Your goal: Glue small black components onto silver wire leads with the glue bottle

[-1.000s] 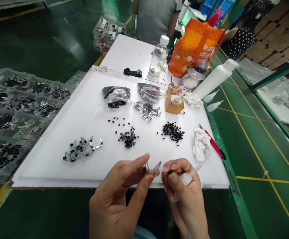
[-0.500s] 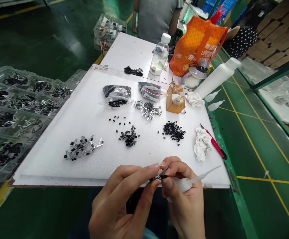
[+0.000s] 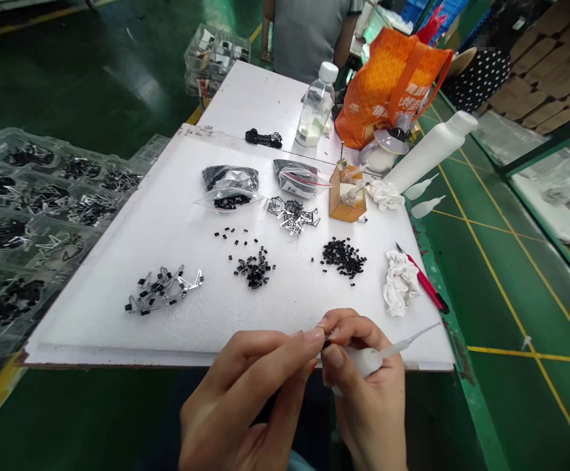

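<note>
My left hand (image 3: 250, 399) and my right hand (image 3: 363, 386) meet fingertip to fingertip just below the near edge of the white foam board (image 3: 133, 261). Both pinch a small metal clip with a black piece (image 3: 325, 339), almost hidden by the fingers. My right hand also grips a small white squeeze dropper (image 3: 393, 345), its thin nozzle pointing right. On the board lie a pile of assembled clips (image 3: 165, 291), two heaps of small black parts (image 3: 254, 269) (image 3: 344, 256) and a tangle of bare metal clips (image 3: 292, 214).
Two plastic bags of parts (image 3: 230, 186) (image 3: 297, 178), a small brown box (image 3: 346, 199), white rags (image 3: 399, 282), a red knife (image 3: 425, 284), a water bottle (image 3: 316, 108), a white bottle (image 3: 429, 152) and an orange bag (image 3: 390, 88). Clear trays of parts (image 3: 30, 216) stand left. A person in grey (image 3: 309, 33) stands beyond.
My hands have closed together. The clip, plainly visible between my left fingers a second ago, is now pinched by both hands and mostly hidden.
</note>
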Motion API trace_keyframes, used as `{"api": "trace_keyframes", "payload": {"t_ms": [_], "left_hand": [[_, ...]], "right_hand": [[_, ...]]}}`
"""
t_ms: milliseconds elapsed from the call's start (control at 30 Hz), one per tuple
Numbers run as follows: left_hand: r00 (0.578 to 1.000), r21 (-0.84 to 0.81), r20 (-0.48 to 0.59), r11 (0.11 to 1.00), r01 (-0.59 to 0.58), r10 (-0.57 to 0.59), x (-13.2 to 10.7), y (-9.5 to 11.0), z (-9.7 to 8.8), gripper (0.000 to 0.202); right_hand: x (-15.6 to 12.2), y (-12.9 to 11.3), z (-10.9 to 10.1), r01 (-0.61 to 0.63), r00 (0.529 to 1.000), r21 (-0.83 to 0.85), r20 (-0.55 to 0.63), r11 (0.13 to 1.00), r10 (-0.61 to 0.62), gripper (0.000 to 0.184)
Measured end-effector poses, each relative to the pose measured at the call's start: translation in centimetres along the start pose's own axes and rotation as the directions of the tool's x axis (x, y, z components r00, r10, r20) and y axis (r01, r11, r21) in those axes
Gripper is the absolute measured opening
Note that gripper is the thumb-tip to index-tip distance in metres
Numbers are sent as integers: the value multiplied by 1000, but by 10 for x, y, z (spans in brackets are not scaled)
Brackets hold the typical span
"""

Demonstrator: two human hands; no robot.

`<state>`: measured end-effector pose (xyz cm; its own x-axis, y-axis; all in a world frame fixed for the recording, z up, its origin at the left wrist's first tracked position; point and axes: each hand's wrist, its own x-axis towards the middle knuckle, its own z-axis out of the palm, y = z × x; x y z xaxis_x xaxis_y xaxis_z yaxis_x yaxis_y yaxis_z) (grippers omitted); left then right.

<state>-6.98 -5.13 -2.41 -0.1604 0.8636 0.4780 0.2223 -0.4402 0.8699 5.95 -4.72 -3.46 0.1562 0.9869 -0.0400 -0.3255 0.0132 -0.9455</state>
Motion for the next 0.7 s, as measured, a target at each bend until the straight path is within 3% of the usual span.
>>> {"api": "trace_keyframes", "payload": {"t_ms": [300,700], "left_hand": [[997,7,34,998,65,-65,0,4,-1,48],[982,42,-9,981,191,-191,-3,6,0,49]], "right_hand": [[-2,3,4,84,995,-35,-52,996,-85,19],[-4,9,6,131,987,-121,-78,984,-141,28]]}}
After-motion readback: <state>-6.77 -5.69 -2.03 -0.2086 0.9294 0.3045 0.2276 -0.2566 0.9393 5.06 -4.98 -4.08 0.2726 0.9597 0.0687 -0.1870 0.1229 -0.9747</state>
